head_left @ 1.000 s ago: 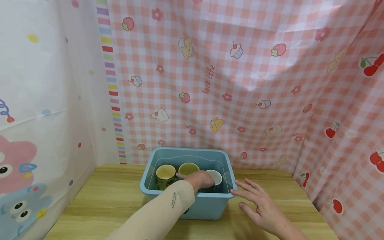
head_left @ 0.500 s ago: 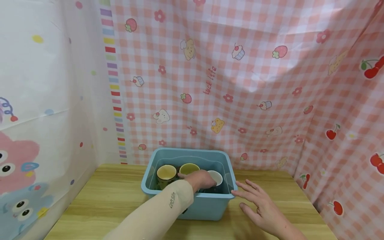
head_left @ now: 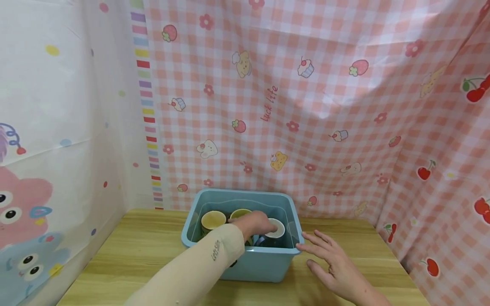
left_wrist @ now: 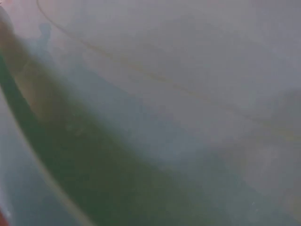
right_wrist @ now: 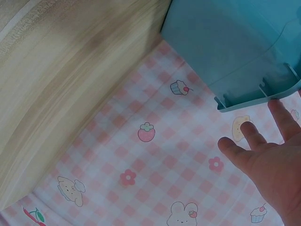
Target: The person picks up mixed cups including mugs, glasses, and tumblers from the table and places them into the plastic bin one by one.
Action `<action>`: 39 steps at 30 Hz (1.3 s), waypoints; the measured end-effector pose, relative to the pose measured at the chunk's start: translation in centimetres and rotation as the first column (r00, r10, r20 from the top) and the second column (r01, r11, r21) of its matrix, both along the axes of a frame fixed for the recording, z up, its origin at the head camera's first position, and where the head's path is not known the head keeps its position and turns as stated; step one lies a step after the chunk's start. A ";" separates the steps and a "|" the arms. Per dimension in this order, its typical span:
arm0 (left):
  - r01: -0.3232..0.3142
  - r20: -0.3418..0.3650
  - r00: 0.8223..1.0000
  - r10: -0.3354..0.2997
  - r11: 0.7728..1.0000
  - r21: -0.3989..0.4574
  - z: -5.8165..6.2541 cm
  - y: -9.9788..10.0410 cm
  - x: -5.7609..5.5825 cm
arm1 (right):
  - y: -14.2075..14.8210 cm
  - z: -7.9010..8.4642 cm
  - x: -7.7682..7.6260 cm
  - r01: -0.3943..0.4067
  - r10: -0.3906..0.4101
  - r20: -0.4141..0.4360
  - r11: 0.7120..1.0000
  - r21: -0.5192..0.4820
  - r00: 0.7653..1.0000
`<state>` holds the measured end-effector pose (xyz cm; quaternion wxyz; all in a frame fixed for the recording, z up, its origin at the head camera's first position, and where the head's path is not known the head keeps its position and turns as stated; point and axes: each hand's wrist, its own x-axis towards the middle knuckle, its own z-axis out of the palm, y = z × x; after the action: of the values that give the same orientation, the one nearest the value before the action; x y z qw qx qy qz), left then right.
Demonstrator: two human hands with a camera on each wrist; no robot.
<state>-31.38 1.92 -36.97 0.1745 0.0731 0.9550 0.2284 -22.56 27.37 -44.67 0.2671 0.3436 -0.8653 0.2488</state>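
Note:
A light blue plastic bin point(head_left: 254, 261) holds several cups. At its left is a cup with a cream-yellow inside point(head_left: 213, 219); behind my left hand, a cup with an olive-green inside point(head_left: 240, 212) is partly covered. Toward the right stands a cup with a white inside point(head_left: 276, 227). My left hand point(head_left: 253, 223) is down in the bin, a fingertip overlapping the opening of the white-inside cup. Its other fingers are mostly hidden, and I cannot tell whether they grip anything. My right hand point(head_left: 332, 263) has its fingers spread, fingertips at the bin's right rim.
The bin stands on a wood-grain table point(head_left: 134, 255). A pink checked curtain point(head_left: 245, 85) hangs close behind it and along the right. On the left hangs a white curtain point(head_left: 69, 106) with cartoon prints. Blurred pale and green surfaces fill the left wrist view.
My left hand has risen slightly and shifted a little left, showing more of the white-inside cup. My right hand keeps its place at the rim. The head view has shifted slightly.

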 end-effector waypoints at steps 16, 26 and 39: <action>0.036 -0.004 0.999 -0.036 0.998 0.057 0.4 -0.2 -0.4 | 0.0 0.1 0.2 0.025 -0.025 0.012 1.000 0.011 1.000; -0.003 -0.007 1.000 0.004 0.989 0.151 0.4 0.0 -0.6 | -0.1 0.1 0.2 0.036 -0.036 0.000 0.999 0.028 0.999; 0.040 -0.112 0.994 -0.007 0.956 0.292 0.0 0.3 -1.0 | -0.1 0.0 0.2 0.032 -0.032 0.014 0.999 0.020 0.999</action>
<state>-32.39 2.20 -37.00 0.1119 0.1219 0.9177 0.3611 -22.40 27.30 -44.69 0.2613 0.3308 -0.8750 0.2382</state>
